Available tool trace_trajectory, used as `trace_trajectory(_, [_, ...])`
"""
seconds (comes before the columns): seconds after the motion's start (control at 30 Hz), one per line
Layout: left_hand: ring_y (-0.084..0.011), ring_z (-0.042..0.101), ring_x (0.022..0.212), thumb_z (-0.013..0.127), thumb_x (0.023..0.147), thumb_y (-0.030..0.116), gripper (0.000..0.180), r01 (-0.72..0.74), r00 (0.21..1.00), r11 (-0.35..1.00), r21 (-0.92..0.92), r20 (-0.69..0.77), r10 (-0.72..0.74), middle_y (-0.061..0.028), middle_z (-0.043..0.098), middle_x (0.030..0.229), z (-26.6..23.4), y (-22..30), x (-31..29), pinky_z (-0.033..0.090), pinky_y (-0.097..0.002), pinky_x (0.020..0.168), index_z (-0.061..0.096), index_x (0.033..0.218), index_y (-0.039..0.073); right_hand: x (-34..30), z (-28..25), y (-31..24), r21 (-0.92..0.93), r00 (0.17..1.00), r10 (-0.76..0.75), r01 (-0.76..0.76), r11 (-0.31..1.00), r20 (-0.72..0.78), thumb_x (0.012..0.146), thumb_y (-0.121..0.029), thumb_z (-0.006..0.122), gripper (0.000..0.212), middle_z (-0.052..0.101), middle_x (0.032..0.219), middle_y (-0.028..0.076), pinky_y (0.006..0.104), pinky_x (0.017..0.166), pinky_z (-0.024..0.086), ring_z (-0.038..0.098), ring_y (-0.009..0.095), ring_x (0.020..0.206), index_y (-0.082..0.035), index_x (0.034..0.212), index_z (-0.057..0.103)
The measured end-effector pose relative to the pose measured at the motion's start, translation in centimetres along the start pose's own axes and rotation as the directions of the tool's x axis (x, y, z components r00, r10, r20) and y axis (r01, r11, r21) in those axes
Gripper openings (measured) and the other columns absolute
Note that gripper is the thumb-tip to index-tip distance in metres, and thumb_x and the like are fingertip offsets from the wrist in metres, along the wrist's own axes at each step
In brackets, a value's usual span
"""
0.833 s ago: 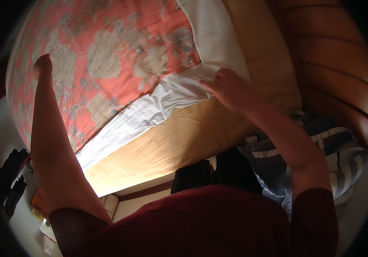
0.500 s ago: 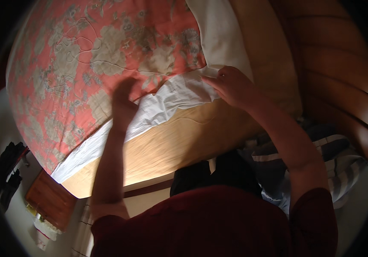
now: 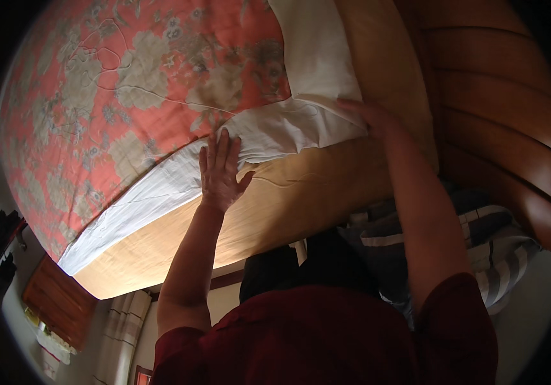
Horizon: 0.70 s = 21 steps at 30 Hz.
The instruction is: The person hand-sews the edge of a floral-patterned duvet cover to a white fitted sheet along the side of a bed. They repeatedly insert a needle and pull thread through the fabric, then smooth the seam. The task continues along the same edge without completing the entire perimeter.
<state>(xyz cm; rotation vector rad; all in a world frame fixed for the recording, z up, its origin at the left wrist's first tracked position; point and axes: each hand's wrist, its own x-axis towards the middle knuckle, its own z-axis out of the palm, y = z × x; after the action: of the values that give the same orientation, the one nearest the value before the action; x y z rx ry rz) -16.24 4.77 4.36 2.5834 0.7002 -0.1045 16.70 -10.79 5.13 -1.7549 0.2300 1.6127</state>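
A coral quilt top with grey-beige flowers [image 3: 160,64] covers the bed, framed by a folded white cloth border [image 3: 282,125]. My left hand [image 3: 221,176] lies palm down on the near stretch of this border, fingers spread against the floral edge. Over at the border's near right corner, my right hand [image 3: 375,119] touches the white cloth with stretched fingers; it is partly in shadow. A long white thread [image 3: 153,95] trails in loose loops across the flowers and runs to the border close to my left hand.
Beneath the cloth is a tan bed surface [image 3: 250,192], with a wooden headboard [image 3: 493,96] on the right. A striped dark bundle of bedding [image 3: 481,237] sits near right. Lower left are a wooden cabinet [image 3: 60,301] and a pale curtain [image 3: 121,327].
My left hand has come off the flowers and moved right onto the white border, fingers spread. My right hand has slid right along the corner, and the border there lies flatter.
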Motion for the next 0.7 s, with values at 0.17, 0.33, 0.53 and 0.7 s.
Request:
trace_trajectory(0.17, [-0.0373,0.014,0.137,0.075,0.065,0.036,0.089,0.025,0.999,1.0,0.015,0.039,-0.026,-0.0131,0.019,0.149,-0.2,0.5,0.4,0.019,-0.0583,0.104,0.03,0.14,0.015,2.5,-4.2,1.9,-0.403,0.936,-0.328,0.253,0.88,-0.128,0.071,-0.041,0.072,0.065,0.061,0.111,0.015,0.0336,0.086,0.045,0.058,0.024,0.101,0.003,0.116,0.056])
trace_trajectory(0.33, [-0.0383,0.02,0.134,0.073,0.069,0.03,0.077,0.036,0.999,0.999,0.019,-0.022,-0.036,-0.0147,0.025,0.146,-0.3,0.7,0.6,0.022,-0.0555,0.104,0.037,0.136,0.016,2.3,-4.2,0.4,-0.58,0.907,-0.395,0.246,0.776,-0.144,0.072,-0.039,0.071,0.058,0.064,0.104,0.015,0.0328,0.083,0.046,0.061,0.023,0.094,0.003,0.111,0.06])
trace_trajectory(0.53, [-0.0286,0.06,0.086,0.06,0.077,0.002,0.028,-0.137,0.934,0.987,-0.086,-0.344,0.1,-0.0093,0.056,0.111,-2.6,-2.4,6.1,0.051,-0.0371,0.073,0.06,0.104,0.009,4.1,-4.7,1.7,-0.555,0.898,-0.419,0.284,0.782,-0.131,0.07,-0.043,0.071,0.061,0.065,0.101,0.015,0.0332,0.082,0.047,0.062,0.022,0.094,0.004,0.108,0.061])
trace_trajectory(0.7, [-0.0298,0.06,0.085,0.06,0.082,0.007,0.017,-0.182,0.973,0.983,0.001,-0.147,0.18,-0.0107,0.06,0.098,-3.1,-2.8,9.3,0.051,-0.0379,0.068,0.06,0.099,0.01,4.8,-5.5,2.4,-0.574,0.868,-0.477,0.322,0.753,-0.139,0.07,-0.043,0.072,0.061,0.066,0.099,0.014,0.0325,0.081,0.047,0.062,0.022,0.093,0.003,0.107,0.061])
